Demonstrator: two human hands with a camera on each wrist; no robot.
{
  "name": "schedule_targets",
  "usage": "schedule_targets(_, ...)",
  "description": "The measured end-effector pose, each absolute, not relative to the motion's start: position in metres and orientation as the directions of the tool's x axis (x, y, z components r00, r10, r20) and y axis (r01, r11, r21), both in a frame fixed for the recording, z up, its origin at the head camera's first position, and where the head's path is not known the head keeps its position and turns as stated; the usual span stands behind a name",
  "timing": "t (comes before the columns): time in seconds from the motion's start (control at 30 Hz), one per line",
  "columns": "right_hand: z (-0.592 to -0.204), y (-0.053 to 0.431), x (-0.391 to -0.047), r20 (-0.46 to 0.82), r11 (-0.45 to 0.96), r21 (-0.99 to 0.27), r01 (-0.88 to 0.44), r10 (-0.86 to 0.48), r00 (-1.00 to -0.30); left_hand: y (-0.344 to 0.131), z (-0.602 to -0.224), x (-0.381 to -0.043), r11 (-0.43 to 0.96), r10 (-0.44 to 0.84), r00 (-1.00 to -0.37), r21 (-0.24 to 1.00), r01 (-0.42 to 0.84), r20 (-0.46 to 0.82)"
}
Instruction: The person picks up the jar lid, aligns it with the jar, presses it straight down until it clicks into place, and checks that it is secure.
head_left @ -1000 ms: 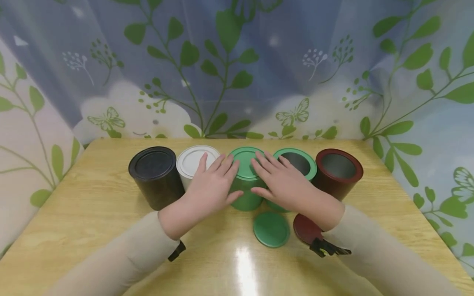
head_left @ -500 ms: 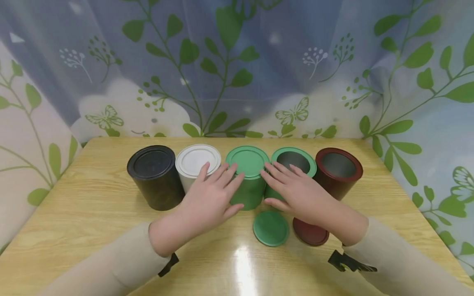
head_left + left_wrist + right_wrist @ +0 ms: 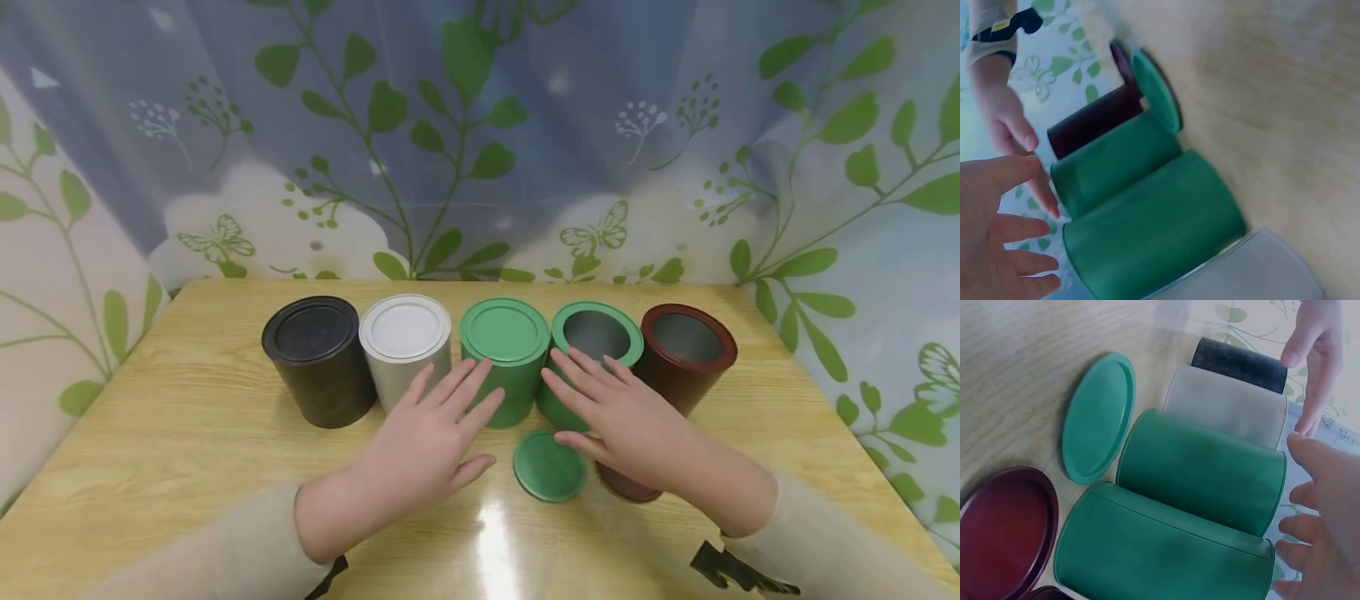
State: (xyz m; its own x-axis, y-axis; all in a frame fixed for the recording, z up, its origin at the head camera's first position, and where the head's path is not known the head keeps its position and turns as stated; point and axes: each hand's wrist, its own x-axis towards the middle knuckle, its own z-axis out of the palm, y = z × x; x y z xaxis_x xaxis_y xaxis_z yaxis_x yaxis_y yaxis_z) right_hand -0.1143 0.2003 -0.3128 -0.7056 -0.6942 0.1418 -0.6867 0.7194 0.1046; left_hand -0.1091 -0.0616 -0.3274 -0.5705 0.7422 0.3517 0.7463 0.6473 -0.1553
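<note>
Left hand [image 3: 429, 443] splayed, fingers apart, lidded green can [image 3: 513, 363] at its 1 o'clock. My right hand [image 3: 628, 417], same deal: open green can [image 3: 597, 332] at 11 o'clock, green lid [image 3: 549, 472] at 8 o'clock.

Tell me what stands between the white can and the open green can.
The lidded green can stands between the white can and the open green can. The head view shows this, and the right wrist view the same order.

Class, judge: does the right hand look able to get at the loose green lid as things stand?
Probably yes: the right hand is empty, and the loose green lid lies close by with nothing on it.
</note>
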Motion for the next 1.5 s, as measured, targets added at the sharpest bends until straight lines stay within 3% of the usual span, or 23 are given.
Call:
schedule_targets(0.43,-0.335,0.212,-0.093,0.146,0.643,0.095,-0.760,-0.764,-0.628,-0.055,-0.363,-0.106,0.597,0.797,-0.558,-0.160,0.786,0.232)
schedule_targets(0.9,-0.378,0.225,-0.096,-0.035,0.688,-0.143,-0.712,-0.722,-0.691,-0.034,-0.387,-0.113,0.552,0.830,-0.557,-0.176,0.815,0.022)
schedule_targets(1.2,-0.390,0.221,-0.101,-0.072,0.671,-0.159,-0.725,-0.740,-0.669,-0.024,-0.394,-0.116,0.543,0.824,-0.560,-0.167,0.823,-0.082)
schedule_targets(1.5,-0.396,0.221,-0.100,-0.058,0.649,-0.145,-0.747,-0.759,-0.648,-0.008,-0.397,-0.114,0.476,0.853,-0.502,-0.182,0.861,-0.141)
